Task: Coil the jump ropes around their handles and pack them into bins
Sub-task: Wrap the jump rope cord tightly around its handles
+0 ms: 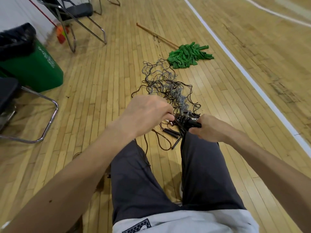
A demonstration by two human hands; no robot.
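A tangle of black and grey jump ropes (168,84) lies on the wooden floor ahead of my knees. My right hand (208,126) grips a pair of black handles (188,121) with black rope coiled round them. My left hand (146,113) pinches the rope just left of that coil, fingers curled. More loose black handles (171,132) and a rope loop lie on the floor between my legs, below the hands.
A green bin (33,68) lined with a black bag stands at the left. Metal folding chairs (74,19) sit at the left and far left. A green mop (188,54) with a wooden stick lies beyond the ropes. A white court line (252,78) runs along the right.
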